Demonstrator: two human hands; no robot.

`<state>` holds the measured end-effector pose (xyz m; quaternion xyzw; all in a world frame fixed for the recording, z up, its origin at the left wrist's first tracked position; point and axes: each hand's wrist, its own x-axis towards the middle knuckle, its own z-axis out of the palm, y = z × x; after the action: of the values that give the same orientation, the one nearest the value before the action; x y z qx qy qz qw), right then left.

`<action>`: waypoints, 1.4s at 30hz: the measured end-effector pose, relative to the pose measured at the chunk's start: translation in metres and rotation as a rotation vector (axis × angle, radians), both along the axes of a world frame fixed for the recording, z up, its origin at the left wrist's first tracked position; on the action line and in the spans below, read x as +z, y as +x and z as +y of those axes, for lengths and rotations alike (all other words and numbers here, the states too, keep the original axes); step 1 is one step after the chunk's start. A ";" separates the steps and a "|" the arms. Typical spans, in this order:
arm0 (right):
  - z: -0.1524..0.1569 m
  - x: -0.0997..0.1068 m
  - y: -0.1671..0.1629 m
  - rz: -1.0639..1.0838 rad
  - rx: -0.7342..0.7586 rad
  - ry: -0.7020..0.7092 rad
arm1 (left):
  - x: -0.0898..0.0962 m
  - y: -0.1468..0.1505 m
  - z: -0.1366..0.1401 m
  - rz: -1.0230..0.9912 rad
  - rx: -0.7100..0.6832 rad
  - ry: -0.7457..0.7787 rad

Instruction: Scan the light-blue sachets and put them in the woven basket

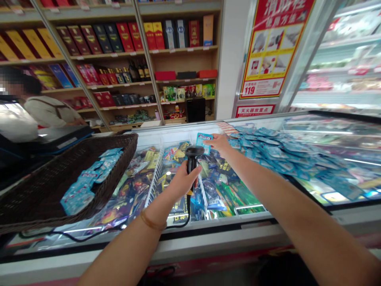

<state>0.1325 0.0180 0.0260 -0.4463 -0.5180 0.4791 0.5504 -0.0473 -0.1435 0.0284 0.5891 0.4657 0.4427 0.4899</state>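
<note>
My left hand [185, 178] is wrapped round the handle of a black barcode scanner [195, 151], its head facing away from me and its cable trailing down. Just beyond the scanner, my right hand [218, 143] pinches a small blue packet [204, 140] by its right edge. A large loose heap of similar blue packets [276, 149] lies on the freezer's glass top at the right. More blue packets [89, 178] lie in a row inside a dark woven basket [131, 145] at the left.
Beneath the glass of the chest freezer [208, 234] are bagged frozen goods, split by white wire dividers [155, 174]. The scanner's black cable [80, 239] runs left along the front. A person [47, 105] stands at the far left. Shelves of boxes [127, 35] line the back wall.
</note>
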 end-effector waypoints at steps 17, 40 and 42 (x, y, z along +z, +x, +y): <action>0.004 -0.017 -0.017 0.255 0.052 0.035 | 0.003 0.001 -0.002 0.104 -0.010 0.024; -0.007 -0.014 -0.033 0.399 -0.035 -0.129 | 0.006 -0.001 0.000 -0.125 0.125 -0.047; -0.009 -0.010 -0.047 0.387 -0.043 -0.189 | 0.016 -0.011 0.003 -0.228 0.248 -0.056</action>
<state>0.0852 0.0093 0.0160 -0.4067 -0.3455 0.5905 0.6054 -0.0581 -0.1407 0.0440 0.4591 0.4884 0.5506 0.4974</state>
